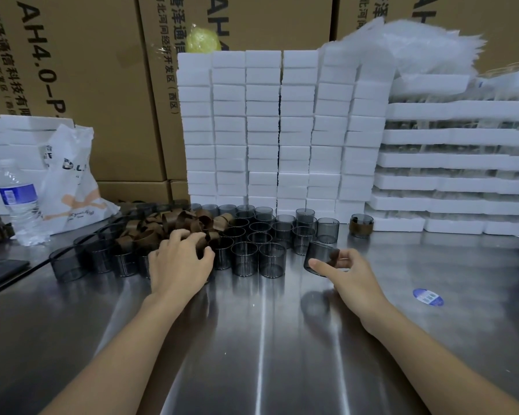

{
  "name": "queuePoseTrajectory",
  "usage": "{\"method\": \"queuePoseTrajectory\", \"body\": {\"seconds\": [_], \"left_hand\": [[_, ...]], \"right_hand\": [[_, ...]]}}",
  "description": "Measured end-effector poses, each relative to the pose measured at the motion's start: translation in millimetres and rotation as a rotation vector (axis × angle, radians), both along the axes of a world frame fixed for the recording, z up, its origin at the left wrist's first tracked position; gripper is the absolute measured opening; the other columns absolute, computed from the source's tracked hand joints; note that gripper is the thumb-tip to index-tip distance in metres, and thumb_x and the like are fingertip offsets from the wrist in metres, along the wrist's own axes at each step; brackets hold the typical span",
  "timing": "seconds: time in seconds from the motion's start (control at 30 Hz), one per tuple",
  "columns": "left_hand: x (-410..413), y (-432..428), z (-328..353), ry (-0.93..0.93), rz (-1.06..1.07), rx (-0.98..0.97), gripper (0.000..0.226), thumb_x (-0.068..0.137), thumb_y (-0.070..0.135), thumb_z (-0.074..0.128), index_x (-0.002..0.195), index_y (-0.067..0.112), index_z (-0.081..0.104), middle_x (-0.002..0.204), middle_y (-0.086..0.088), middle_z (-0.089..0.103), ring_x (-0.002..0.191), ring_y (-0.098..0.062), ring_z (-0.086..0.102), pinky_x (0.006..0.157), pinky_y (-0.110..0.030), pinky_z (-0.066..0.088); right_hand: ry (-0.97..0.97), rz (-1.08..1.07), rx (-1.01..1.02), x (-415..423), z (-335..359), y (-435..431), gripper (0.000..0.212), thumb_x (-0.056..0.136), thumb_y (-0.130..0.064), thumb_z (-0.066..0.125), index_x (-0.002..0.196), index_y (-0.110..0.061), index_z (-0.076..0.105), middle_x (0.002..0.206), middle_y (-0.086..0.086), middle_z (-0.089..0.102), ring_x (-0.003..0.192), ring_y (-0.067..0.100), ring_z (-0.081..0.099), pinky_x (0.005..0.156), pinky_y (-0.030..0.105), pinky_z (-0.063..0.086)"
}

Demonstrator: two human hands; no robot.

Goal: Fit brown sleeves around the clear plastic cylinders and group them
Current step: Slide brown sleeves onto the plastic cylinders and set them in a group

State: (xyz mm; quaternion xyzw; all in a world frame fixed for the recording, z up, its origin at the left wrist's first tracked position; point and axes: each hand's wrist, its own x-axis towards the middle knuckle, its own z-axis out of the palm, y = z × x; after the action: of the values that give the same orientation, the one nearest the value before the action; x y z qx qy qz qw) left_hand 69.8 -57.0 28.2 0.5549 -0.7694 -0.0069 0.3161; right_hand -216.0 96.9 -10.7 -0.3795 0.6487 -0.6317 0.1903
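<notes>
**2 hands at work on the shiny table**

The left hand (180, 259) reaches forward, palm down. Its fingers curl onto the pile of brown sleeves (174, 224). I cannot tell if it has hold of a sleeve yet.

The right hand (351, 277) holds 1 clear cylinder (319, 257). The thumb lies across the front and the other fingers wrap round the back. The cylinder is tilted and held up off the table (252, 339), just to the right of the group. Its dark shadow falls on the metal below.

Both arms are bare and stretch out from the bottom of the view.

The brown sleeves are thin, curly bands, all mixed up in a heap. The other cylinders (252, 241) are smoky, see-through, round and open at the top. They stand upright, close together, in rows beside and behind the heap. 1 sleeved cylinder (361, 225) stands apart on the right, with a brown band round its lower half.

The table is smooth, grey metal with bright streaks. Behind are tall stacks of white foam blocks (282, 130), flat foam trays (456, 163) and big cardboard boxes (81, 85). On the left stand a crinkly water bottle (18, 205) and a white plastic bag (69, 181). A blue sticker (428, 297) lies on the right.
</notes>
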Motion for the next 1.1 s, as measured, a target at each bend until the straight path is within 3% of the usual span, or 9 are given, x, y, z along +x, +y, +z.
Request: {"method": "queuePoseTrajectory", "body": {"seconds": [0.1,0.23,0.43,0.6,0.73,0.8,0.93,1.0,1.1], "left_hand": [[0.9,-4.4,-3.6,-0.057,0.011,0.084,0.050,0.106,0.060,0.044,0.154,0.049,0.050,0.163,-0.008,0.048,0.152,-0.036,0.040,0.121,-0.055,0.029],[-3.4,-7.9,-5.4,-0.035,0.002,0.071,0.052,0.106,0.062,0.043,0.153,0.045,0.055,0.149,-0.004,0.061,0.145,-0.032,0.045,0.118,-0.053,0.031],[-8.6,-8.3,4.5,0.350,-0.023,0.216,0.043,0.104,0.047,0.061,0.146,0.037,0.065,0.147,0.001,0.065,0.143,-0.032,0.049,0.117,-0.054,0.030],[-5.5,-3.5,18.3,0.940,-0.156,0.375,0.015,0.099,0.029,0.076,0.111,0.037,0.082,0.121,0.011,0.076,0.131,-0.022,0.061,0.126,-0.052,0.033],[-0.3,4.2,30.1,1.089,-0.250,0.316,0.018,0.095,0.011,0.081,0.101,0.028,0.082,0.098,0.011,0.080,0.100,-0.003,0.072,0.109,-0.033,0.052],[-0.5,10.2,37.0,1.098,-0.300,0.320,0.021,0.095,0.008,0.080,0.105,0.026,0.079,0.091,0.010,0.081,0.091,0.000,0.073,0.099,-0.027,0.054],[-9.1,31.0,46.4,1.064,-0.510,0.511,0.037,0.102,0.007,0.069,0.122,0.036,0.075,0.108,0.006,0.079,0.100,-0.008,0.076,0.088,-0.029,0.054],[-19.4,43.3,46.6,1.166,-0.693,0.708,0.044,0.104,-0.001,0.060,0.131,0.030,0.074,0.116,0.000,0.080,0.110,-0.017,0.077,0.093,-0.030,0.057],[-33.9,58.3,42.3,1.217,-0.809,0.887,0.042,0.102,-0.007,0.057,0.134,0.015,0.072,0.123,-0.009,0.080,0.113,-0.021,0.076,0.089,-0.026,0.060]], "right_hand": [[0.005,0.000,0.010,-0.5,-0.6,-0.5,0.058,0.075,-0.051,0.097,0.115,-0.024,0.065,0.112,0.004,0.071,0.098,0.020,0.069,0.080,0.032,0.050],[0.009,-0.004,0.017,0.5,-0.6,-0.5,0.058,0.074,-0.051,0.098,0.113,-0.024,0.065,0.110,0.005,0.072,0.096,0.020,0.070,0.079,0.031,0.049],[0.010,-0.010,0.023,1.4,0.8,-0.1,0.059,0.073,-0.050,0.097,0.114,-0.023,0.065,0.111,0.005,0.072,0.098,0.022,0.070,0.081,0.033,0.052],[0.014,-0.009,0.026,1.1,0.5,0.6,0.060,0.073,-0.051,0.098,0.114,-0.024,0.064,0.111,0.005,0.071,0.098,0.021,0.070,0.081,0.034,0.053],[0.013,-0.007,0.020,1.7,0.7,0.9,0.059,0.074,-0.051,0.098,0.114,-0.024,0.064,0.111,0.004,0.072,0.100,0.021,0.070,0.081,0.033,0.052],[0.012,-0.012,0.011,1.9,1.5,0.7,0.057,0.075,-0.051,0.097,0.114,-0.025,0.064,0.111,0.003,0.072,0.100,0.021,0.070,0.082,0.032,0.052],[-0.010,-0.031,-0.032,5.0,5.3,3.6,0.065,0.080,-0.048,0.093,0.133,-0.030,0.060,0.115,0.002,0.071,0.104,0.019,0.070,0.086,0.037,0.056],[-0.013,-0.046,-0.061,7.4,9.0,5.9,0.070,0.081,-0.046,0.092,0.141,-0.034,0.057,0.118,0.000,0.068,0.107,0.018,0.068,0.095,0.043,0.058],[-0.027,-0.039,-0.103,9.3,15.3,8.8,0.069,0.073,-0.046,0.091,0.134,-0.035,0.062,0.120,0.003,0.067,0.108,0.023,0.068,0.100,0.047,0.057]]}}
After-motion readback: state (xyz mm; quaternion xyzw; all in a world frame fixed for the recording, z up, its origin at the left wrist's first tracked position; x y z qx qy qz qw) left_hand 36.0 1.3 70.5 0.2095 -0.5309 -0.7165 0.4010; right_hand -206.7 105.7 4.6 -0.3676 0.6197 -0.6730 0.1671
